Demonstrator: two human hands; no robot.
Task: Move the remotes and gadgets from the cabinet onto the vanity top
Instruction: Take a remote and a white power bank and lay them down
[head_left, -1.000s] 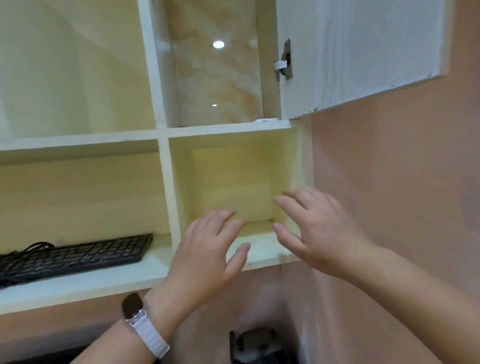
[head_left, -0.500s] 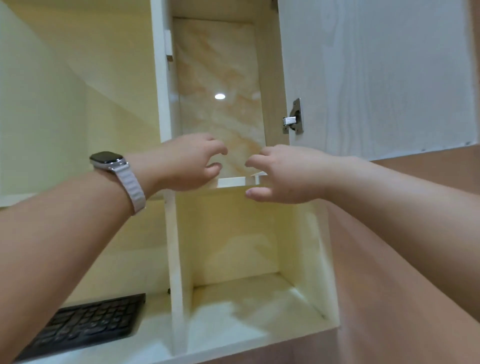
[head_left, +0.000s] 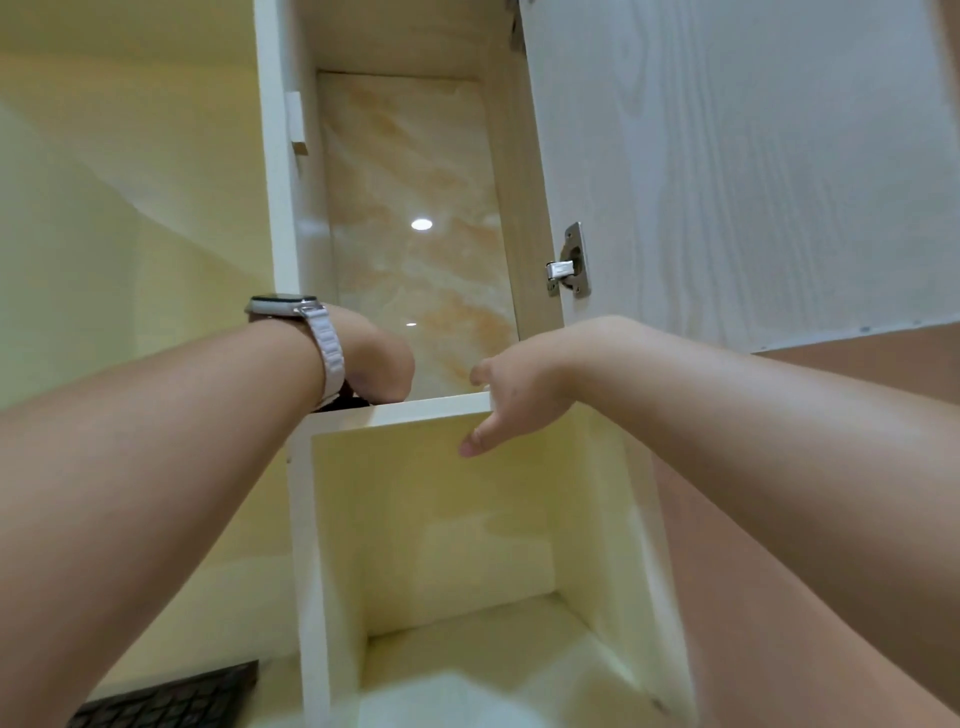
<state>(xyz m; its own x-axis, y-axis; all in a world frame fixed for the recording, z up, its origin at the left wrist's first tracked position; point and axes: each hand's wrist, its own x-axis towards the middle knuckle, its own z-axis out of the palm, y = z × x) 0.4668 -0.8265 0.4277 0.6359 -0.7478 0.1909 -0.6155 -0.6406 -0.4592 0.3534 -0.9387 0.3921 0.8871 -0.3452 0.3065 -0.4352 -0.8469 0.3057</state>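
Note:
Both my hands reach up into the open upper cabinet compartment (head_left: 415, 234). My left hand (head_left: 379, 364), with a watch on its wrist, lies over the white shelf edge (head_left: 431, 408), and its fingers are hidden behind the shelf. A small dark thing (head_left: 348, 402) shows at the shelf edge under that wrist; I cannot tell what it is. My right hand (head_left: 514, 395) is at the shelf's right end, thumb hanging below the edge, its other fingers out of sight. No remote or gadget is plainly visible.
The cabinet door (head_left: 753, 156) stands open on the right, hung on a metal hinge (head_left: 571, 260). Below the shelf is a cubby (head_left: 467, 519) with nothing showing in it. A black keyboard (head_left: 171, 696) lies on the lower-left shelf.
Both hands rose from the lower cubby to the upper shelf and reached deeper in over its edge. The view tilted upward.

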